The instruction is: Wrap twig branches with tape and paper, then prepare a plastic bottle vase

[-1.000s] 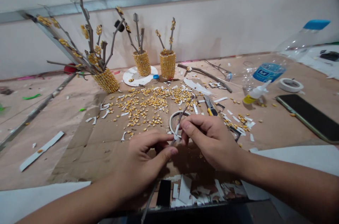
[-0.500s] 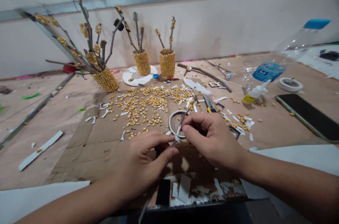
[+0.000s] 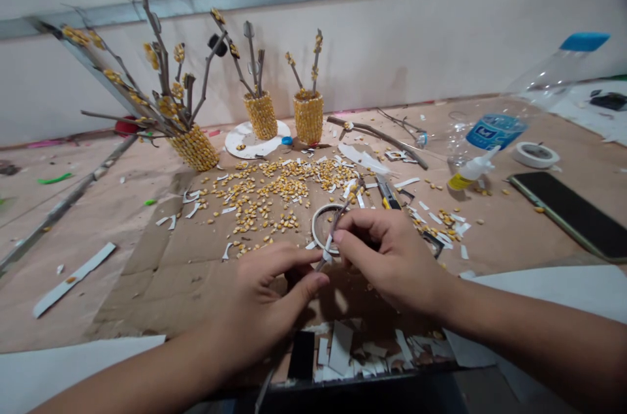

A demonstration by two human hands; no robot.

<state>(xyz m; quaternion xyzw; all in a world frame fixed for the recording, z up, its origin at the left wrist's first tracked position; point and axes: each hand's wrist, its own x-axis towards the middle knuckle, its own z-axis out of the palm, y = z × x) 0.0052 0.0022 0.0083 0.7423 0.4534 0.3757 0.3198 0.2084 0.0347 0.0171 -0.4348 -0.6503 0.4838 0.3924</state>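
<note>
Between my hands a thin twig [image 3: 345,203] slants up and away, with a narrow white strip [image 3: 327,253] on it near my fingers. My left hand [image 3: 279,296] pinches the lower part of the twig between thumb and forefinger. Fingers of my right hand [image 3: 386,254] are closed on the twig a little higher, their tips close to the white strip. Just behind the twig lies a roll of tape [image 3: 316,226] on the cardboard [image 3: 161,264]. Loose corn kernels [image 3: 281,189] are scattered beyond my hands.
Three corn-covered pots [image 3: 308,119] holding twigs stand at the back. A utility knife [image 3: 386,192], glue bottle [image 3: 470,174], plastic bottle [image 3: 497,130], another tape roll [image 3: 535,155] and phone [image 3: 568,211] lie to the right. Paper scraps [image 3: 340,349] litter the front edge.
Both hands hold almost the same pose on the twig. The whole view has shifted very slightly.
</note>
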